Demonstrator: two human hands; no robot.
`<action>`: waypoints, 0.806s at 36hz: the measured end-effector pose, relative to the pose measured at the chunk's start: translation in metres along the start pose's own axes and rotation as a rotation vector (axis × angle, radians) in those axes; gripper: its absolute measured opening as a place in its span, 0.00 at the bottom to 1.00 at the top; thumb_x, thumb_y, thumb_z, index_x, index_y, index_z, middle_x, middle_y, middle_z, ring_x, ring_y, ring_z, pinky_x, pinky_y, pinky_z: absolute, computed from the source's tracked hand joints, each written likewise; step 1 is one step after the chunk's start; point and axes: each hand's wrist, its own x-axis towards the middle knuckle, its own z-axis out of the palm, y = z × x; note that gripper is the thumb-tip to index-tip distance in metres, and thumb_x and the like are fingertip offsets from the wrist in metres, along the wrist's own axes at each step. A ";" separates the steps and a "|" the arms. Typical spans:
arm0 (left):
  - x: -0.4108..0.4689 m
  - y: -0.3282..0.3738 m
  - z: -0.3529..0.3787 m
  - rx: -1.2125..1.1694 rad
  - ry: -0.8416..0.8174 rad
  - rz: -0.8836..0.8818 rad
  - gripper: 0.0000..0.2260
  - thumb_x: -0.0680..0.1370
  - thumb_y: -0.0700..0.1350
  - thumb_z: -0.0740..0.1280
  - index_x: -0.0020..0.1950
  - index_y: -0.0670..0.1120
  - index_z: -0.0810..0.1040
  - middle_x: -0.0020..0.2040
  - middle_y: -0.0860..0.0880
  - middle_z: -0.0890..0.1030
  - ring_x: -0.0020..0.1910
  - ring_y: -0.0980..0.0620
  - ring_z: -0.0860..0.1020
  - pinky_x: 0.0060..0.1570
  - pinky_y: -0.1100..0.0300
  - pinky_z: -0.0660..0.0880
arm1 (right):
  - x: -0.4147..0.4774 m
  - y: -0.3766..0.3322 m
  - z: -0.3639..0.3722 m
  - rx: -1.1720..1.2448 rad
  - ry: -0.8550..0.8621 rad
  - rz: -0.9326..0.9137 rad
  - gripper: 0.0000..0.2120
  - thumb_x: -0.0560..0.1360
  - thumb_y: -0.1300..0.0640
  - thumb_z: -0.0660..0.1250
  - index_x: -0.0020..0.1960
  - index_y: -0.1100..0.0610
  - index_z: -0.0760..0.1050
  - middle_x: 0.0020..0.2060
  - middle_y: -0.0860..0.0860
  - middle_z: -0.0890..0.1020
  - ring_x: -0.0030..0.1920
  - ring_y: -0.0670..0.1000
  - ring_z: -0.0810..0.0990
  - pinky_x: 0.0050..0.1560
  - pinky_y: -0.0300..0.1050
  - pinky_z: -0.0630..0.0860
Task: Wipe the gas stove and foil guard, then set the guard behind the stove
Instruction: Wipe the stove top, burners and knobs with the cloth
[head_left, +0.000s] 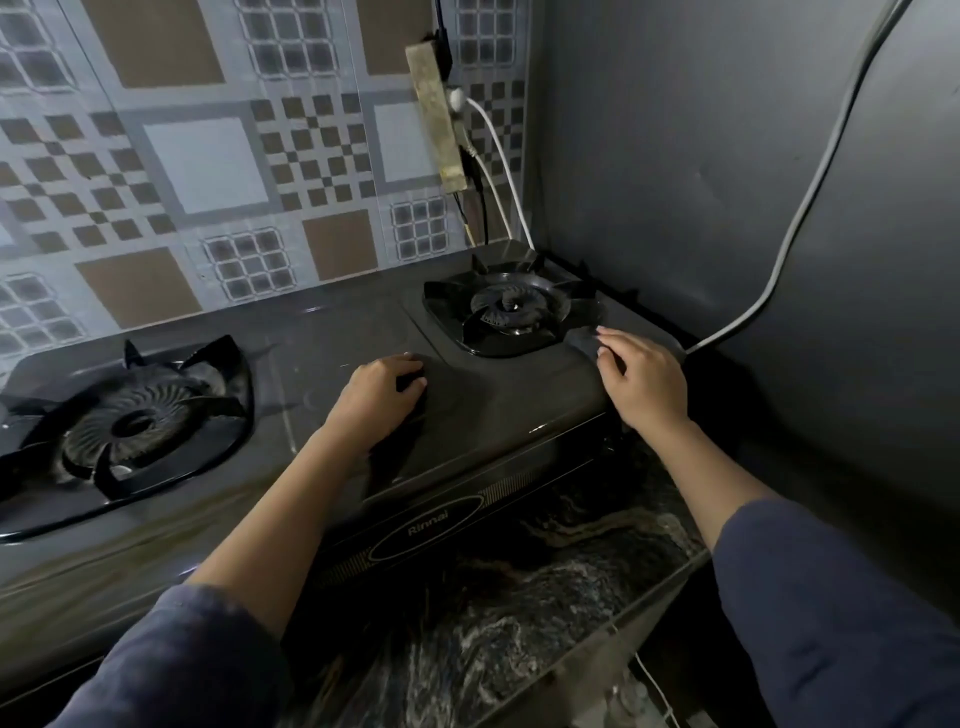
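Note:
The dark two-burner gas stove (498, 415) sits on a marbled counter, with a burner grate on the left (135, 415) and another on the right (511, 312). My left hand (379, 397) rests on the stove top between the burners with its fingers curled under; the dark patch beneath them is too dim to tell cloth from shadow. My right hand (641, 379) lies flat on the stove's right edge beside the right burner, fingers spread and holding nothing. A creased, tile-patterned foil guard (208, 166) stands upright behind the stove.
A grimy power strip (436, 114) hangs on the back wall above the right burner, with white cables (498, 156) running down behind the stove. A grey cable (810, 197) crosses the grey side wall on the right. The marbled counter's edge (519, 597) is in front.

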 end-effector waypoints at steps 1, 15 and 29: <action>-0.001 0.000 -0.001 0.009 -0.001 0.000 0.16 0.78 0.45 0.63 0.65 0.45 0.75 0.69 0.48 0.72 0.67 0.47 0.71 0.67 0.56 0.65 | -0.001 -0.001 0.003 -0.002 0.036 0.032 0.16 0.75 0.55 0.58 0.56 0.60 0.80 0.55 0.53 0.82 0.57 0.53 0.80 0.58 0.48 0.74; -0.028 -0.027 -0.022 0.064 0.026 -0.044 0.17 0.78 0.46 0.63 0.65 0.43 0.75 0.70 0.47 0.71 0.67 0.46 0.71 0.66 0.56 0.65 | -0.022 -0.057 0.024 -0.037 0.101 0.331 0.16 0.77 0.57 0.56 0.61 0.59 0.76 0.65 0.52 0.75 0.67 0.55 0.71 0.67 0.53 0.61; -0.062 -0.066 -0.048 0.127 0.021 -0.037 0.18 0.78 0.48 0.63 0.66 0.44 0.74 0.70 0.47 0.71 0.67 0.45 0.72 0.66 0.56 0.66 | -0.046 -0.134 0.033 -0.153 -0.140 0.181 0.17 0.78 0.54 0.56 0.66 0.52 0.72 0.69 0.49 0.71 0.68 0.53 0.69 0.66 0.51 0.61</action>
